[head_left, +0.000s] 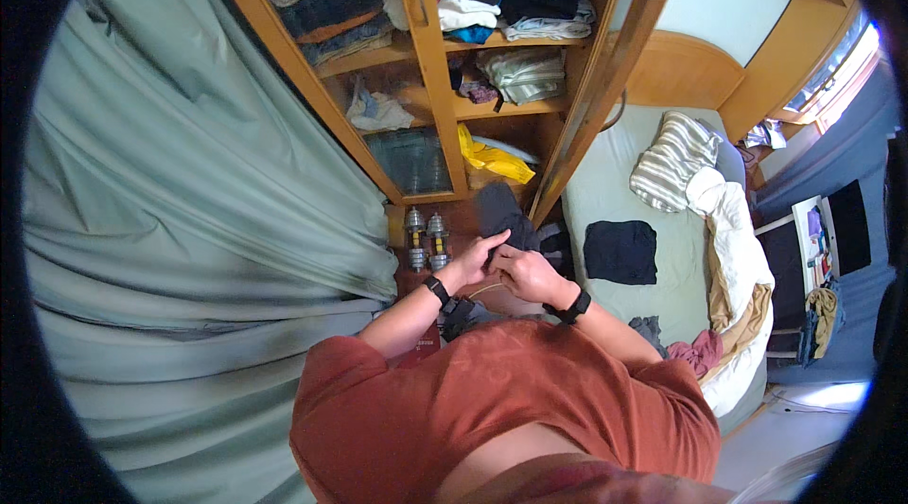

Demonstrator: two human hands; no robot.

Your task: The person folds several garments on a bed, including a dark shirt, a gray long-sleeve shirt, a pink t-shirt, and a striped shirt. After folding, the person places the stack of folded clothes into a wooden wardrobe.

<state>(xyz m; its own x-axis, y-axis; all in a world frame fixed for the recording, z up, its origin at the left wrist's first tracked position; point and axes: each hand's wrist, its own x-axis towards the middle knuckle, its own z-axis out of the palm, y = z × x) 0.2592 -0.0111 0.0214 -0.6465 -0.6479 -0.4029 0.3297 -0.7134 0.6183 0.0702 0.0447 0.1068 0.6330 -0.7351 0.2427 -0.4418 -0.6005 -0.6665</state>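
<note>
Both hands meet in front of my body, close to the open wardrobe. My left hand (470, 264) pinches the near edge of a dark grey garment (501, 206), with the thumb on top. Beside it, my right hand (532, 275) has its fingers curled in at the same edge. The cloth hangs away from me toward the wardrobe's lower part, and its exact kind cannot be made out. A folded black garment (620, 252) lies flat on the bed to the right.
Folded clothes fill the wardrobe shelves (511, 43), with a yellow bag (494, 156) at the bottom. Its open door (605, 88) stands near the bed (605, 154). Two dumbbells (427, 239) stand on the floor. A green curtain (189, 182) covers the left; bedding (733, 249) lies heaped right.
</note>
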